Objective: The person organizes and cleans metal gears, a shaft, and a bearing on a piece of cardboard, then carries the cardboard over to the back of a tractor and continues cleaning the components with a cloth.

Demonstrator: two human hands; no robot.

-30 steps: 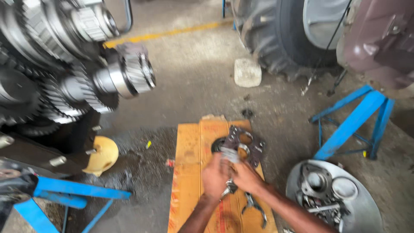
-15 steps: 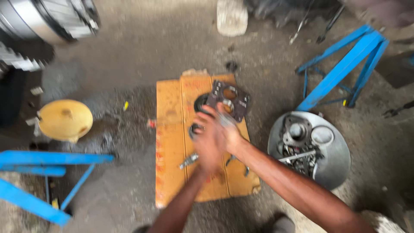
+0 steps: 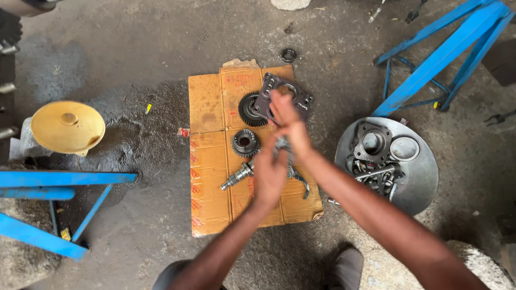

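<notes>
Far out to the left of the left hand sits a yellow funnel [image 3: 67, 127] upside down on the oily concrete floor [image 3: 134, 53], with blue stand legs [image 3: 59, 180] just below it. Moving in, a flattened sheet of orange cardboard [image 3: 207, 161] carries the parts: a splined shaft [image 3: 238, 176] lies just left of the left hand, a small gear [image 3: 245, 143] sits above that, and a larger dark gear [image 3: 249, 109] rests higher up, partly tucked under a grey flange plate [image 3: 283, 98] with a round bore. Now the left hand [image 3: 269, 174], blurred, hovers over the cardboard with its fingers curled in; it seems to close on a small metal part [image 3: 280, 146] held between both hands, though the blur hides exactly what that part is. The right hand [image 3: 290, 126] is just above and touching the same part, fingers wrapped at its near end, fingertips stretched up over the flange plate. A curved fork-shaped piece [image 3: 301, 182] lies on the cardboard right under the wrists. Off to the right of the right hand, a round metal pan [image 3: 424, 177] holds a square housing [image 3: 372, 142], a ring [image 3: 404, 149] and loose bolts. Beyond it stands another blue stand [image 3: 435, 59].
</notes>
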